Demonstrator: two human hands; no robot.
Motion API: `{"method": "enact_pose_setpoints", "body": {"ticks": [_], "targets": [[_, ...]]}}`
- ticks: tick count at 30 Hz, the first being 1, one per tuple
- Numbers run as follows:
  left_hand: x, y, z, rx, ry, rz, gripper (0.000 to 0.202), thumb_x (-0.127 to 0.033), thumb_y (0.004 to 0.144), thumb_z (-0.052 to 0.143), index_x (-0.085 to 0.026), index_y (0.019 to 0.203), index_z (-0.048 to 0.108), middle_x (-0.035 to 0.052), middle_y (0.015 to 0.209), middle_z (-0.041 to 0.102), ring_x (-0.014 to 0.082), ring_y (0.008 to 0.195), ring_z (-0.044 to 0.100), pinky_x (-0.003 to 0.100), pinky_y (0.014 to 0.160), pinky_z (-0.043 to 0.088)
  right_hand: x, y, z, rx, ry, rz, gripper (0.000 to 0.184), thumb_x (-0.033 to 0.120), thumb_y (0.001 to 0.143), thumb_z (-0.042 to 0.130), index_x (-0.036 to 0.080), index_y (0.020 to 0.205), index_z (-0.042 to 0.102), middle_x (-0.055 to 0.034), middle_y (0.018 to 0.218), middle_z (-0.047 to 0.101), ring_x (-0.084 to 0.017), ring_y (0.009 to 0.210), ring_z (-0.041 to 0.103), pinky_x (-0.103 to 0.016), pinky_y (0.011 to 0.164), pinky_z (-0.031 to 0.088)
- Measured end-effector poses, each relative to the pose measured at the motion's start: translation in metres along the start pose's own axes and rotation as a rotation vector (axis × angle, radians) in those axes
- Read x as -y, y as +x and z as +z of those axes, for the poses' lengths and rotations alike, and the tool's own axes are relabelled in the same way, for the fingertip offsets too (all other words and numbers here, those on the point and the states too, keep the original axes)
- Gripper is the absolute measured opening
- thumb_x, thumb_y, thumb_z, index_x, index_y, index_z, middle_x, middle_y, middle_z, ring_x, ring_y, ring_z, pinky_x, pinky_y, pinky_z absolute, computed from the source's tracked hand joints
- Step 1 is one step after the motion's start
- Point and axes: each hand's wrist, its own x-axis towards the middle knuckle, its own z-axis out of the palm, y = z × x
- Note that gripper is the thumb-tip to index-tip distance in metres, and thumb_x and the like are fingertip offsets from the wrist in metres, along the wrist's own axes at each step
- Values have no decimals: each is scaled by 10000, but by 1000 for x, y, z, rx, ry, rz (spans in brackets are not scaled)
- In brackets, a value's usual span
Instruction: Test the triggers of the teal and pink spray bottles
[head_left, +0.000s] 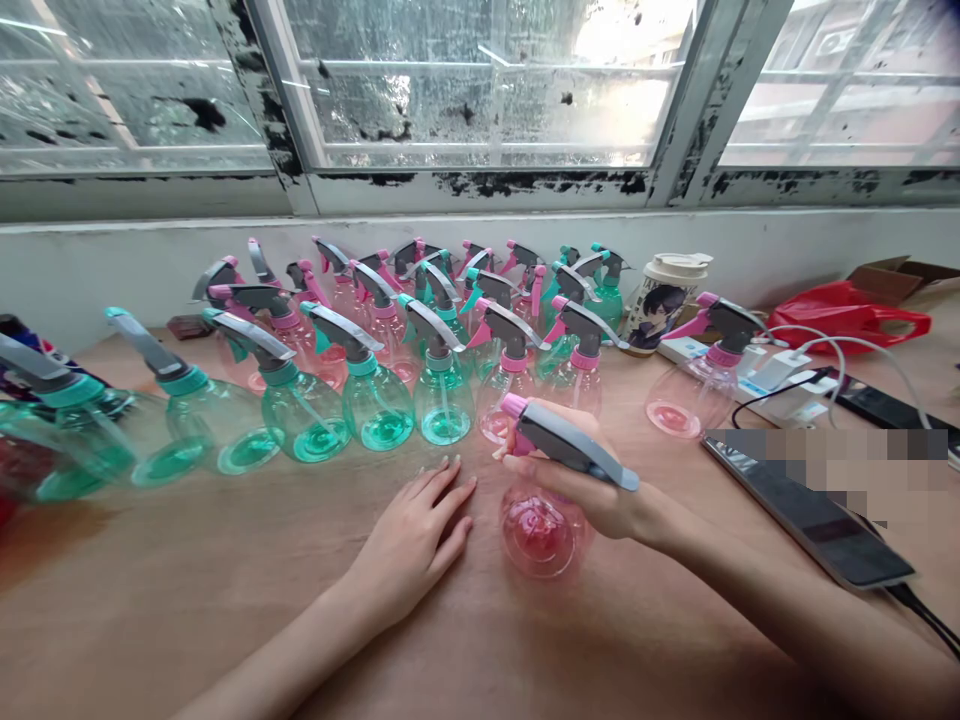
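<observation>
My right hand (pixel 592 490) is wrapped round the neck of a pink spray bottle (pixel 541 530) with a grey trigger head and pink nozzle; the bottle stands on the wooden table (pixel 225 600) in front of me. My left hand (pixel 416 540) lies flat on the table just left of that bottle, fingers stretched out, holding nothing. Behind both hands stand rows of assembled spray bottles, teal ones (pixel 375 400) to the left and pink ones (pixel 510 385) in the middle.
A single pink bottle (pixel 694 390) stands at the right by a printed paper cup (pixel 664 300). A power strip with white cables (pixel 780 385), a phone (pixel 817 520), a red plastic bag (pixel 840 310) and a cardboard box lie at the right. A window wall closes the back.
</observation>
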Motion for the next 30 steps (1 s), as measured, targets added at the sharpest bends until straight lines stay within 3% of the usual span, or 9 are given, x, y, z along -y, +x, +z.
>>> {"method": "enact_pose_setpoints", "body": {"ticks": [10, 18, 20, 24, 30], "targets": [[1, -1, 1, 8, -18, -1, 404, -307, 1000, 424, -148, 1344, 562, 157, 1441, 504, 315, 1329, 469, 530, 1077, 399, 0, -2, 0, -19, -12, -2, 227, 135, 846, 624, 193, 696, 464, 69, 641, 423, -77, 565, 400, -232, 531, 329], [-1, 1, -2, 12, -13, 2, 399, -297, 993, 433, -134, 1326, 580, 167, 1435, 508, 317, 1321, 478, 522, 1076, 404, -6, -7, 1, -26, 16, 56, 90, 176, 870, 621, 222, 928, 570, 67, 685, 477, -90, 541, 422, -247, 532, 362], [-1, 1, -2, 18, -5, 4, 404, -294, 992, 432, -124, 1326, 581, 175, 1432, 509, 321, 1317, 482, 525, 1073, 407, -6, -7, 1, -28, 13, 59, 94, 180, 866, 616, 215, 947, 584, 50, 715, 536, -105, 567, 487, -260, 563, 408], [-2, 1, -2, 15, 1, 1, 404, -299, 995, 426, -130, 1328, 579, 169, 1430, 513, 314, 1317, 482, 518, 1073, 408, -6, -6, 1, -26, 18, 39, 166, 178, 851, 621, 200, 1015, 608, -29, 925, 669, -181, 845, 646, -310, 745, 503], [-2, 1, -2, 6, -17, -9, 396, -300, 992, 435, -148, 1329, 576, 156, 1431, 516, 312, 1319, 480, 517, 1076, 405, -11, -7, 2, -36, 16, 6, 187, 207, 869, 614, 199, 1055, 632, -48, 968, 694, -177, 800, 661, -309, 708, 525]]}}
